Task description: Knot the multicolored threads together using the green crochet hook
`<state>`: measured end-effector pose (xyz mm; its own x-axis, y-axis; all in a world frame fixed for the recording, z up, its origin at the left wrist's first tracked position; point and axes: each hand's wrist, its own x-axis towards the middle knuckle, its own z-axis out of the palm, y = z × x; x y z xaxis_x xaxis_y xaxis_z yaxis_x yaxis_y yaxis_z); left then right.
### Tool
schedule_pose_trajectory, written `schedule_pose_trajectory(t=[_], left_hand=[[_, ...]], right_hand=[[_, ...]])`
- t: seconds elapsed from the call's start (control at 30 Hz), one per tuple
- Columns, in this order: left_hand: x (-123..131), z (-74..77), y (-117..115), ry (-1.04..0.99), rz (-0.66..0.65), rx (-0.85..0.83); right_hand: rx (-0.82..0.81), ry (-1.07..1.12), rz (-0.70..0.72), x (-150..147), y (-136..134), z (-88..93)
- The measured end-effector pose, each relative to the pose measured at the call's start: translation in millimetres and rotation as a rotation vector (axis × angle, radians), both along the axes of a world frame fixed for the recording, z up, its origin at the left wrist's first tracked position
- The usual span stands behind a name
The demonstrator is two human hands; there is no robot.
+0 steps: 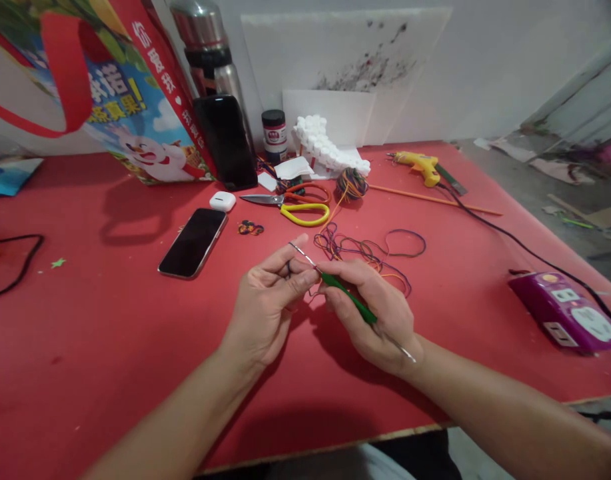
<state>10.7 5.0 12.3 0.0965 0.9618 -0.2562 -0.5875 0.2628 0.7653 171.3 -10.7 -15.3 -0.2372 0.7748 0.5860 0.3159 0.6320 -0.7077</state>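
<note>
On the head view, I have the left hand [270,293] pinching multicoloured yarn [352,239] close to the tip of a green-handled crochet hook [349,297], and the right hand [380,310] is wrapped around that handle. The hook sits above the table [110,373], tip pointing away and leftward. How far along? Early, I'd judge: hardly any worked stitches show, though the left hand may hide some. Loose yarn trails behind the right hand toward the yarn ball [352,185], so most of the stitching looks left to do. A small crocheted piece [250,228] near the scissors [285,199] looks done. My count: one hook, one ball, one such piece, one pair of scissors, one upright smartphone [226,143], one flat smartphone [195,243], one glue gun [420,165], one purple power strip [565,310].
</note>
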Motion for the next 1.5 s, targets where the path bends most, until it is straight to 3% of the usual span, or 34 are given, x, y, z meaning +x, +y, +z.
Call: schedule_pose_trajectory(t=[0.47,0.77,1.0,1.17,1.37,1.5], left_hand=[[-18,-0.3,12,0.115,-0.042,0.031],[-23,-1.4,16,0.138,-0.093,0.045],[-31,-0.5,21,0.120,-0.201,0.092],[-37,-2.1,24,0.127,-0.359,0.083],[-41,-6.5,24,0.098,-0.561,0.096],[-39,-7.1,23,0.084,-0.581,0.123]], right_hand=[[-0.354,0.310,0.108,16,10,7.3],[-0.325,0.276,0.108,25,16,17.4],[-0.315,0.256,0.128,31,20,26.2],[-0.320,0.220,0.220,41,25,33.2],[-0.522,0.307,0.373,52,30,32.7],[-0.657,0.405,0.406,54,32,28.9]])
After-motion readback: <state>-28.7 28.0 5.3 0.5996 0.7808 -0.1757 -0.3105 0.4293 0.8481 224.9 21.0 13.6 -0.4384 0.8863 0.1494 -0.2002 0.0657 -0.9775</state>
